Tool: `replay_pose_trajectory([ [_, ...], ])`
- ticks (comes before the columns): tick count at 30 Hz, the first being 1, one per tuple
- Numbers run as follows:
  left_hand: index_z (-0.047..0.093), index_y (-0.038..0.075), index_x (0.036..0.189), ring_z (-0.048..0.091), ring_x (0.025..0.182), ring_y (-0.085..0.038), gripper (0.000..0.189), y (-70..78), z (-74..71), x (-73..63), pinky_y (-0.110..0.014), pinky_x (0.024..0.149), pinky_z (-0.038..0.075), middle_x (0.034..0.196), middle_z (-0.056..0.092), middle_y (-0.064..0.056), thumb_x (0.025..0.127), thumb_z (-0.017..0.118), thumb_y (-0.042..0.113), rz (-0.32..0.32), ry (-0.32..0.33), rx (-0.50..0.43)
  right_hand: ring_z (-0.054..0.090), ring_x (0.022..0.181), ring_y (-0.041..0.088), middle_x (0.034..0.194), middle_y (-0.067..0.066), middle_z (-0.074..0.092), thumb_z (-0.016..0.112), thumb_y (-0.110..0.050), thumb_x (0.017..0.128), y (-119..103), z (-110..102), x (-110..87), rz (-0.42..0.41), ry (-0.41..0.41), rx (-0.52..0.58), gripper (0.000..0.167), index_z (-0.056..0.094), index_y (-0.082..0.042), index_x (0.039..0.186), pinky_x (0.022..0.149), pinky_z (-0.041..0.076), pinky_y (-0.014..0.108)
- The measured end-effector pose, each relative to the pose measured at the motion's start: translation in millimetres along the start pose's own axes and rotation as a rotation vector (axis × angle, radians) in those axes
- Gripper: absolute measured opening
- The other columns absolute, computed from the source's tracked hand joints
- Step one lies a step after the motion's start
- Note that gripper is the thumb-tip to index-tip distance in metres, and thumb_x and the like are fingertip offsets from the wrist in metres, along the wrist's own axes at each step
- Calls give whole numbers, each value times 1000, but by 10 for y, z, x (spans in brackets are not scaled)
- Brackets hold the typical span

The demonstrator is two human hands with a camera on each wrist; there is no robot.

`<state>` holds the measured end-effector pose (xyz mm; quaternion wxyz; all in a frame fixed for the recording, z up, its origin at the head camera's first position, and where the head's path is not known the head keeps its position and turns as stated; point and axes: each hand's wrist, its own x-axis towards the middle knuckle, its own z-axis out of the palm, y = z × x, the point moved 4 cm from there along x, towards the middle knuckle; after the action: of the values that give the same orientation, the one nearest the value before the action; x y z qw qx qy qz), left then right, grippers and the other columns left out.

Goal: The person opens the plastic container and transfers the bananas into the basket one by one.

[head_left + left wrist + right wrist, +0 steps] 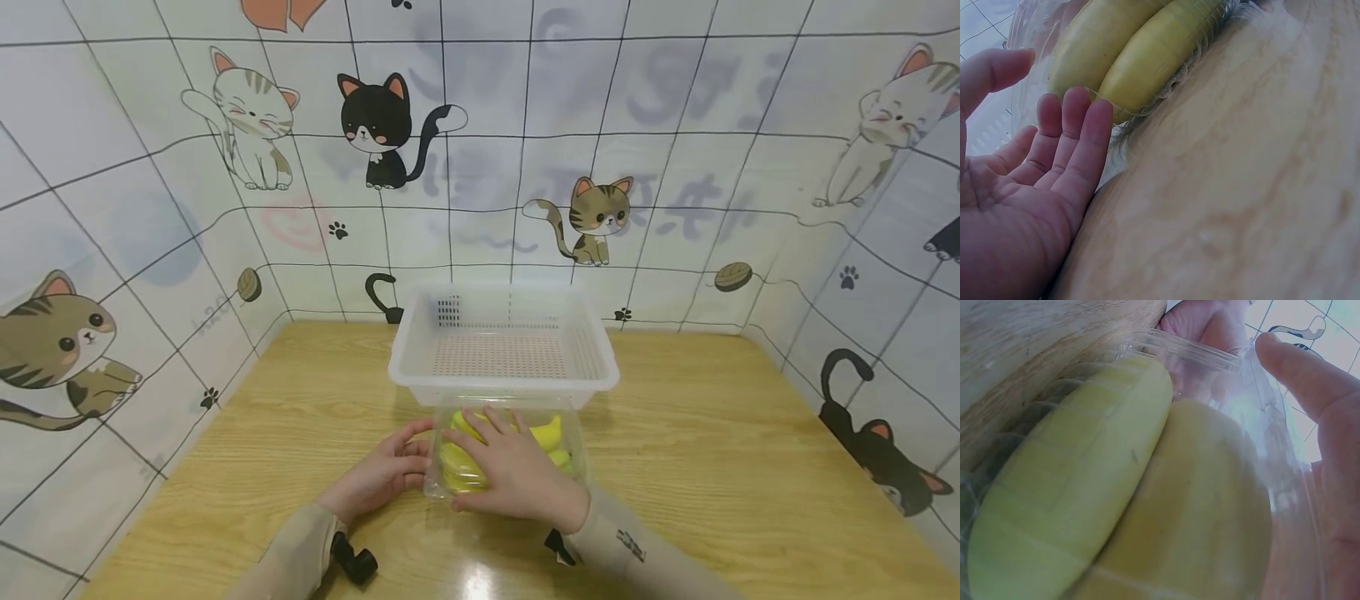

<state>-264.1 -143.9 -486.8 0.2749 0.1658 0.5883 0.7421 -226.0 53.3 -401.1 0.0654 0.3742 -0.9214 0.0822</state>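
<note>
A clear plastic clamshell box (573, 417) holding several yellow bananas (547, 433) lies on the table, right in front of the basket. My right hand (517, 475) rests flat on its lid with spread fingers. Close up in the right wrist view, two bananas (1204, 506) show through the clear plastic wall, and the thumb (1304, 375) lies along the upper edge. My left hand (378, 475) is at the box's left end, palm turned toward it, fingers loosely bent. Its fingertips (1094, 119) are right at the plastic wall in the left wrist view.
A white perforated plastic basket (502, 383) stands behind the box, near the back wall (487, 175). That wall and both side walls carry a grid and cartoon cats. The wooden table (697, 450) spreads out on both sides of the box.
</note>
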Motion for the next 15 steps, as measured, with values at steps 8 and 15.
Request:
replay_pose_trajectory([
  [8,14,4,152,59,103,-19,66,35,18,-11,-35,90,49,119,52,-11,98,53,5,27,-35,13,30,138,40,150,12,38,62,-68,80,3,-10,-9,3,11,-5,82,38,-27,148,104,24,64],
  [15,14,3,151,60,101,-19,66,24,21,-12,-35,90,49,120,53,-12,98,53,4,18,-28,22,28,139,40,152,11,35,61,-68,80,-3,-2,-13,7,-3,-21,82,38,-28,148,105,23,64],
])
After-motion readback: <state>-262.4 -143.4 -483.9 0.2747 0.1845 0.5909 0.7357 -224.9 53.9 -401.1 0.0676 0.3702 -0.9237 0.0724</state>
